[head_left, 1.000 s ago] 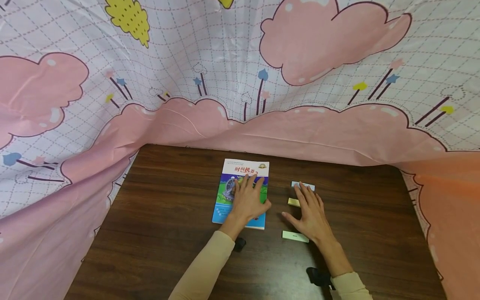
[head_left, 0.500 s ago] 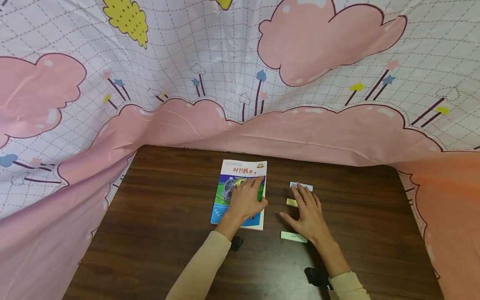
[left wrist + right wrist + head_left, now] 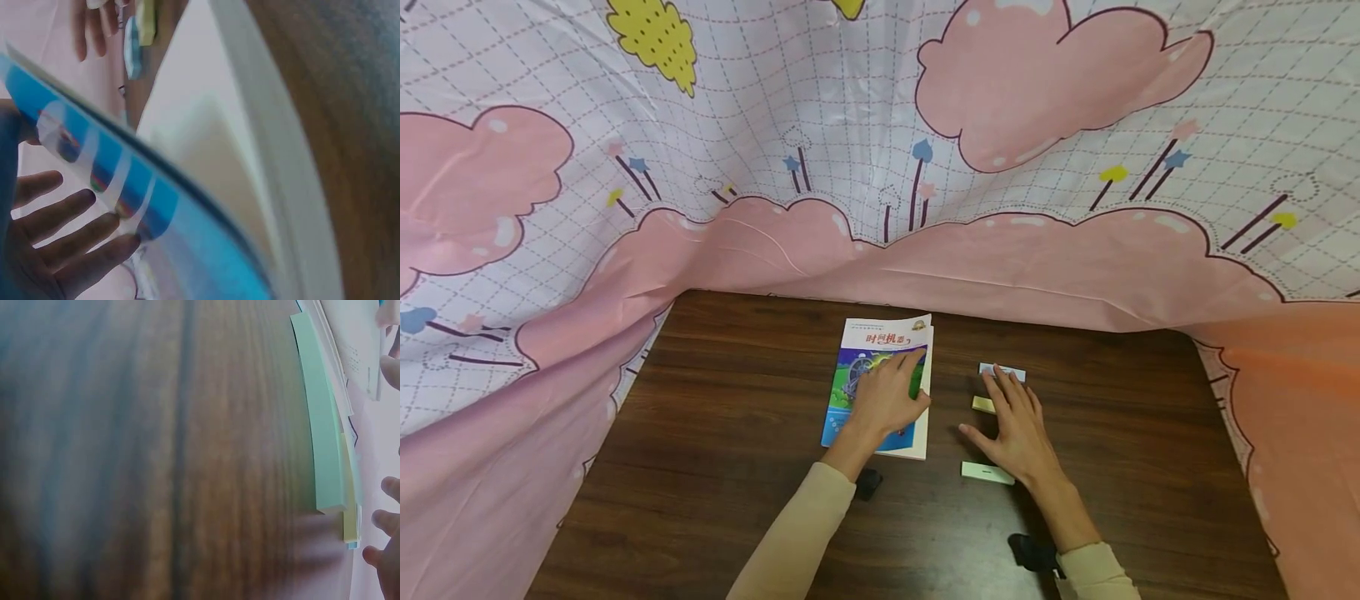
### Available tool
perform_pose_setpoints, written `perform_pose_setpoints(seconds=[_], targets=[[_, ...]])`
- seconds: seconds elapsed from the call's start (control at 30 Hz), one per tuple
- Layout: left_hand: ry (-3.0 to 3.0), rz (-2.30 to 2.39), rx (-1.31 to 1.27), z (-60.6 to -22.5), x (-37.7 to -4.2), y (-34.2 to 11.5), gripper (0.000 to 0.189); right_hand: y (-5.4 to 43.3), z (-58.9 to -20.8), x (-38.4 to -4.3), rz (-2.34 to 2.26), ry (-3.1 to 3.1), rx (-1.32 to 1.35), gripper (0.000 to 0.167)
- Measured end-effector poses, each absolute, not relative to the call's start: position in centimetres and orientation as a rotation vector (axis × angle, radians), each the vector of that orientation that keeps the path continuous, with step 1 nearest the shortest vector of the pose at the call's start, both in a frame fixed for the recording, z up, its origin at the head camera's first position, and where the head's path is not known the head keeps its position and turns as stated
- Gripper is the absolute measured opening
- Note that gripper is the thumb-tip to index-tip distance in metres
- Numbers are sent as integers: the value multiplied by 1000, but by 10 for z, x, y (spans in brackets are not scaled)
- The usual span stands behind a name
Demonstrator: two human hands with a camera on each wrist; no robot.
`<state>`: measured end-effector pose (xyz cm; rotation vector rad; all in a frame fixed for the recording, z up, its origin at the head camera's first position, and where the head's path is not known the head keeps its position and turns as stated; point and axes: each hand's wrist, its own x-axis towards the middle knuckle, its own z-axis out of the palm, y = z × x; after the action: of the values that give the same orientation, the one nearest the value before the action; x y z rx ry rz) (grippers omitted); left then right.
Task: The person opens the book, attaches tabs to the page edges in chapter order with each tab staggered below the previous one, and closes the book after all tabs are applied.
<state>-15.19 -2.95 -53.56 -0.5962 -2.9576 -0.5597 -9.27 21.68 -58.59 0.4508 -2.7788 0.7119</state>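
Note:
A paperback book with a colourful cover lies on the brown table. My left hand is over it, fingers spread across the front cover and thumb at its right edge. The cover stands raised off the pale pages in the left wrist view. My right hand hovers to the right with fingers apart and nothing in them. Below and ahead of it lie three narrow strips like sticky-note pads: a green one, a yellow one and a blue one, the last two partly covered by the hand.
The dark wood table is enclosed behind and at the sides by a hanging cloth printed with pink clouds. Black objects sit by both wrists.
My left hand has drawn slightly left and back, lifting the cover's right side so the white pages show beneath. The right hand keeps its place over the strips.

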Motion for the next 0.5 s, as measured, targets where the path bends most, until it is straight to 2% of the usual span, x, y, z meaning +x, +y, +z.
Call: perform_pose_setpoints(seconds=[0.5], targets=[[-2949, -663, -716, -513, -158, -72, 62, 218, -587, -91, 735, -2788, 446, 95]])
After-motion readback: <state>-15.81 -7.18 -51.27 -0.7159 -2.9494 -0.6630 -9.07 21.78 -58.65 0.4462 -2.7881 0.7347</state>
